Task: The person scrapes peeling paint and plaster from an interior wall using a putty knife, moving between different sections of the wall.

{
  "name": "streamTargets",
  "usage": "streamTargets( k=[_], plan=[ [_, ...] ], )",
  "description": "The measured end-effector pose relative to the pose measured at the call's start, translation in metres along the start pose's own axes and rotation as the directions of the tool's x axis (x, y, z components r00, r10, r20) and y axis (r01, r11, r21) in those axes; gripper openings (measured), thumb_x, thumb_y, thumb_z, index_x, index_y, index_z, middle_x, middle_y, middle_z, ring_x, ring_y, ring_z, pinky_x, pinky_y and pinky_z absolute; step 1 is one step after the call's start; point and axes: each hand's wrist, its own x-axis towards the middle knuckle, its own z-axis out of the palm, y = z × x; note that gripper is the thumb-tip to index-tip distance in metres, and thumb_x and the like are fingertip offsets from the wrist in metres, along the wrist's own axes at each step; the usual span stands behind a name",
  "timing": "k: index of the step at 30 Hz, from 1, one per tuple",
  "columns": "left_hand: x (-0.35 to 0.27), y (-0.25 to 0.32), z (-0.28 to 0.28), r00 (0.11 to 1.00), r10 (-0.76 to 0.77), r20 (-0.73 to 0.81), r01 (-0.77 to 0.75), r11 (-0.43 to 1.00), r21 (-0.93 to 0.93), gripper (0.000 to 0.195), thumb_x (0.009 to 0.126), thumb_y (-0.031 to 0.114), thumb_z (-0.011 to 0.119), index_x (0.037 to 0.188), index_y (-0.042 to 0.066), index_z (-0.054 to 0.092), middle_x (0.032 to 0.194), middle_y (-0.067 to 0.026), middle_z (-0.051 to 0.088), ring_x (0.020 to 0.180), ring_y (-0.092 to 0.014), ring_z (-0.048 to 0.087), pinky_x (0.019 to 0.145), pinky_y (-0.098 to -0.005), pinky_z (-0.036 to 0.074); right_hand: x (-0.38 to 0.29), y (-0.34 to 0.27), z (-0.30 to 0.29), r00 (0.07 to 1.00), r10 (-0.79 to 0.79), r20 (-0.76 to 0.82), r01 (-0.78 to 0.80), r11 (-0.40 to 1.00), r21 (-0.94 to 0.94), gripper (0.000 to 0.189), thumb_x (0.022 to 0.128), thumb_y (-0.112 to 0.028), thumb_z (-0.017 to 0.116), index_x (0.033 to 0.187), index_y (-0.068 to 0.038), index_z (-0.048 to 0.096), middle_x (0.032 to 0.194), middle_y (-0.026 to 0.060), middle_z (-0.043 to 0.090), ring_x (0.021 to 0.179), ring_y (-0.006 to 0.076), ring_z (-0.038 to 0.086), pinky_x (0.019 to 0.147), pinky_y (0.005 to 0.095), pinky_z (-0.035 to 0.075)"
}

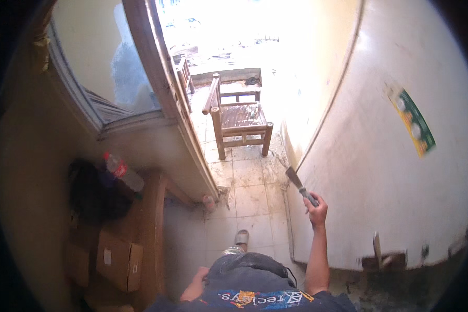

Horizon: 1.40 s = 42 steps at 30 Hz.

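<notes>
My right hand (316, 208) grips the handle of a putty knife (295, 179), whose wide, dull blade points up and left, over the foot of the pale door (358, 187). Whether the blade touches the door's edge I cannot tell. At my left hip hangs my left hand (201, 275), partly cut off by my shirt; its fingers are too unclear to read. A bamboo chair (243, 130) with bits of debris on its seat stands in the bright doorway ahead. On the door's face is a torn green and yellow sticker (415, 123).
Debris dusts the tiled floor (249, 199). Cardboard boxes (115, 259), a dark bag (97, 195) and a plastic bottle (123, 171) are at the left, near a wooden piece of furniture (156, 234). The door frame (179, 117) rises left of the doorway.
</notes>
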Motion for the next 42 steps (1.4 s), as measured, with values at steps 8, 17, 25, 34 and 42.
streamTargets(
  k=[8, 17, 25, 34, 42],
  plan=[
    [0.148, 0.226, -0.132, 0.997, -0.055, -0.057, 0.031, 0.935, -0.354, 0.019, 0.085, 0.021, 0.058, 0.097, 0.007, 0.063, 0.08, -0.0064, 0.065, 0.063, -0.015, 0.063, 0.05, -0.0347, 0.051, 0.084, 0.043, 0.015, 0.875, 0.335, -0.35, -0.152, 0.875, 0.459, 0.035, 0.078, -0.007, 0.072, 0.108, 0.002, 0.056, 0.076, 0.0046, 0.06, 0.06, 0.0103, 0.054, 0.048, 0.0231, 0.042],
    [0.272, 0.441, -0.177, 0.971, -0.159, -0.176, -0.016, 0.695, -0.719, 0.025, 0.085, 0.013, 0.055, 0.109, 0.007, 0.057, 0.095, -0.0067, 0.064, 0.075, -0.017, 0.066, 0.055, -0.031, 0.054, 0.358, 0.079, 0.127, 0.883, 0.442, -0.157, -0.302, 0.791, 0.532, 0.032, 0.078, -0.007, 0.072, 0.107, -0.001, 0.06, 0.075, 0.0014, 0.057, 0.058, 0.0093, 0.051, 0.049, 0.0217, 0.041],
    [0.335, 0.539, -0.275, 0.881, -0.232, -0.412, -0.339, 0.295, -0.893, 0.021, 0.087, 0.003, 0.043, 0.107, 0.004, 0.049, 0.094, -0.0093, 0.06, 0.065, -0.019, 0.063, 0.054, -0.0353, 0.054, 0.626, -0.051, 0.138, 0.9, -0.325, -0.291, 0.344, 0.939, 0.013, 0.028, 0.089, -0.021, 0.066, 0.107, -0.001, 0.062, 0.086, 0.0041, 0.061, 0.063, 0.0091, 0.05, 0.055, 0.0238, 0.044],
    [0.403, 0.654, -0.48, 0.881, -0.174, -0.44, -0.434, 0.073, -0.898, 0.03, 0.075, -0.005, 0.035, 0.099, 0.003, 0.05, 0.097, -0.0124, 0.06, 0.061, -0.023, 0.062, 0.057, -0.0335, 0.055, 0.694, 0.074, 0.232, 0.831, 0.503, -0.238, -0.014, 0.446, 0.895, 0.027, 0.087, -0.016, 0.06, 0.105, 0.003, 0.057, 0.096, 0.0129, 0.062, 0.084, 0.0216, 0.064, 0.075, 0.0294, 0.06],
    [0.449, 0.568, -0.513, 0.838, -0.44, -0.324, -0.426, -0.157, -0.891, 0.031, 0.065, -0.009, 0.041, 0.089, 0.006, 0.053, 0.082, -0.0069, 0.055, 0.074, -0.02, 0.059, 0.058, -0.0324, 0.05, 0.647, 0.045, 0.531, 0.43, 0.627, 0.649, -0.779, -0.105, 0.618, 0.027, 0.089, -0.014, 0.063, 0.112, -0.003, 0.054, 0.095, 0.0114, 0.06, 0.084, 0.0204, 0.061, 0.062, 0.0273, 0.054]
  ],
)
